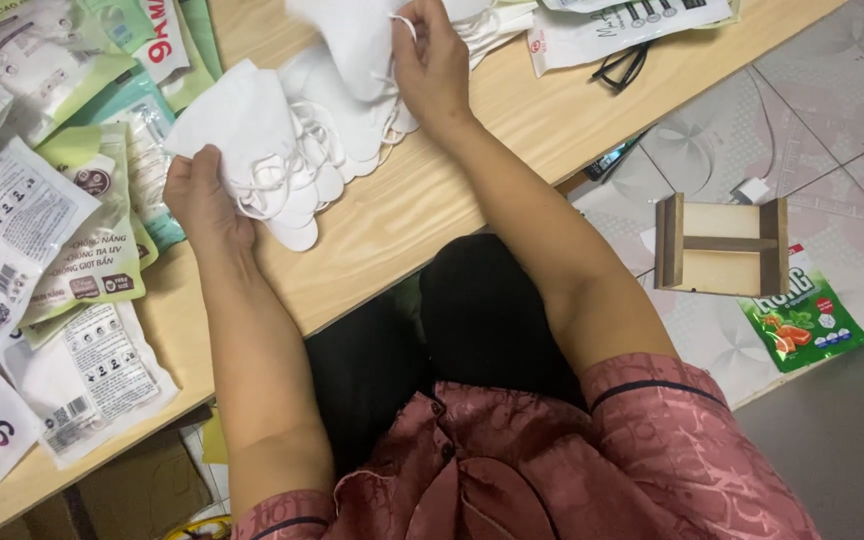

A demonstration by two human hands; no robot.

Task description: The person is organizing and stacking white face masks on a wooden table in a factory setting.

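On the light wooden table lies a spread pile of white face masks with ear loops. My left hand grips the near-left end of the pile, fingers closed on a stack of masks. My right hand is farther back, pinching the elastic loop of a single white mask held above the pile. Both forearms reach over the table's front edge.
Several flat mask packets in green, teal and white cover the table's left side. More packets and black glasses lie at the back right. On the tiled floor sit a small wooden stand and a green sachet.
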